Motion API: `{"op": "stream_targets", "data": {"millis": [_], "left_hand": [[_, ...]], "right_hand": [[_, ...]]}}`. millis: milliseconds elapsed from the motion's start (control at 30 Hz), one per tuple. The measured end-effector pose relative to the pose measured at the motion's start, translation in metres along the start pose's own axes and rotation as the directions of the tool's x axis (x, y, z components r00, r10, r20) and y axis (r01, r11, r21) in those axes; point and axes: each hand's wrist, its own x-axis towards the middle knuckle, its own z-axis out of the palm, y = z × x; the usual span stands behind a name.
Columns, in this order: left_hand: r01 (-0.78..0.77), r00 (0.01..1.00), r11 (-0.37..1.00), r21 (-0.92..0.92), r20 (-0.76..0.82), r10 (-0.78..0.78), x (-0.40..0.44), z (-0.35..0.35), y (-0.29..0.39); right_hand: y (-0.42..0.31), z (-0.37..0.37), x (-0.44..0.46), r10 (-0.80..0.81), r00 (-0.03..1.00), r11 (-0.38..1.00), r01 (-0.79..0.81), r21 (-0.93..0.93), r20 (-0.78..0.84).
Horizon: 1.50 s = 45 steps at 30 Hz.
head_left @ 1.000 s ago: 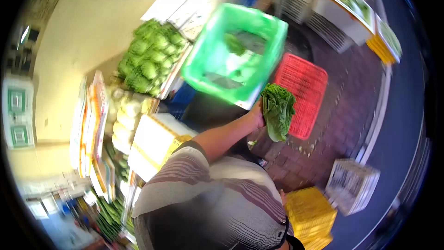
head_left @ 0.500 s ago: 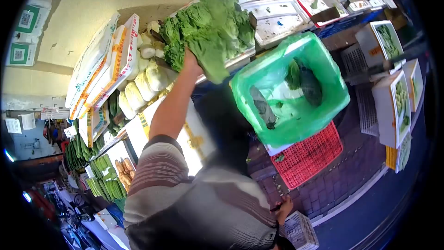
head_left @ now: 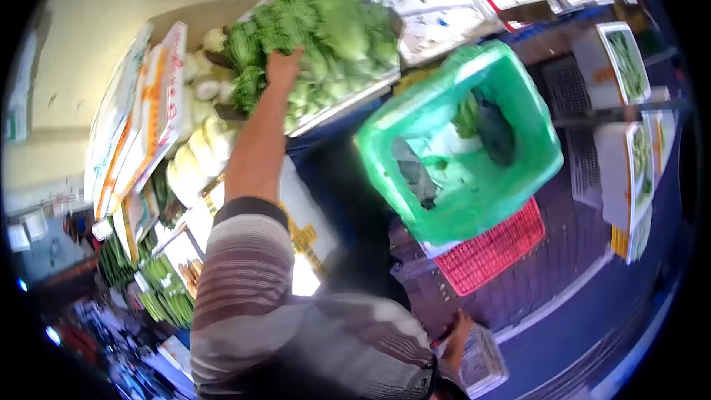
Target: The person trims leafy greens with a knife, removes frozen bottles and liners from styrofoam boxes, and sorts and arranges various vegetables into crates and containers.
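Observation:
My left hand point(head_left: 283, 68) reaches into a heap of green leafy lettuce point(head_left: 337, 18) in a white foam box point(head_left: 344, 104). Its thumb stands apart and the fingertips are sunk among the leaves, apparently gripping lettuce. Low on the right, my right hand point(head_left: 461, 322) is curled near my side around something dark and thin, too small to make out. Between the hands stands a large box lined with a green plastic bag point(head_left: 459, 215). Inside it lie a dark long vegetable or bundle point(head_left: 415, 170), another dark bundle point(head_left: 495, 132) and some green leaves point(head_left: 466, 116).
Pale cabbages point(head_left: 201, 157) and stacked foam boxes point(head_left: 141, 126) are at the left. A red plastic crate point(head_left: 496, 248) sits below the green-lined box, with a grey basket point(head_left: 485, 359) near my right hand. Boxes of green vegetables point(head_left: 622, 170) line the right side.
My left hand has moved further up and left into the lettuce. The loose leaves that hung over the box's front edge now lie back on the heap. The view has shifted slightly.

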Motion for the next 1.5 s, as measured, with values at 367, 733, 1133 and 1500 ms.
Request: {"op": "stream_targets", "data": {"millis": [367, 733, 1133, 1500], "left_hand": [[-0.589, 0.801, 0.794, -0.151, 0.023, 0.598, -0.161, 0.107, -0.042], [-0.556, 0.831, 0.793, 0.250, 0.163, 0.531, -0.157, 0.195, -0.077], [-0.437, 0.899, 0.878, 0.198, 0.135, 0.417, -0.154, 0.192, -0.071], [-0.490, 0.871, 0.859, 0.146, 0.042, 0.490, -0.148, 0.192, -0.072]], "right_hand": [[-0.277, 0.131, -0.028, -0.413, 0.877, 0.905, 0.425, 0.007, 0.245], [-0.435, 0.385, 0.202, -0.765, 0.540, 0.398, 0.825, -0.402, 0.351], [-0.449, 0.492, 0.450, -0.811, -0.062, -0.150, 0.983, -0.104, 0.582], [-0.440, 0.499, 0.402, -0.851, 0.136, 0.106, 0.990, -0.088, 0.507]]}}
